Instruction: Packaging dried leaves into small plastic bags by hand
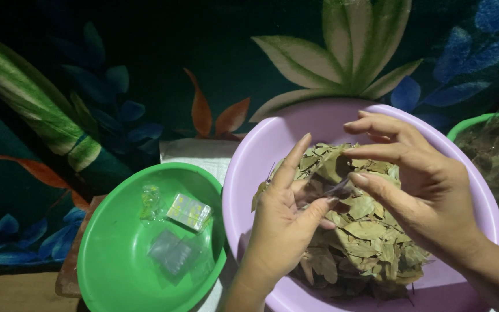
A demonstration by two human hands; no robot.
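Hands [284, 214] [417, 185] pinching clear packet [333, 190] (over leaves [365, 231]).

dim light | dark leaf-print cloth [145, 69] behind | wooden floor [12, 292]

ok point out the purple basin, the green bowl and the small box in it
purple basin [272, 138] head view, bare upper left wall
green bowl [111, 260] head view, bare inner left wall
small box [189, 211] head view, its top face

Leaves [365, 231] heaped in basin [261, 150], both hands above them; bowl [105, 271] just left of basin, holding packets [189, 211]; second leaf-filled bowl [492, 150] at far right; cloth [194, 153] behind, between bowl and basin
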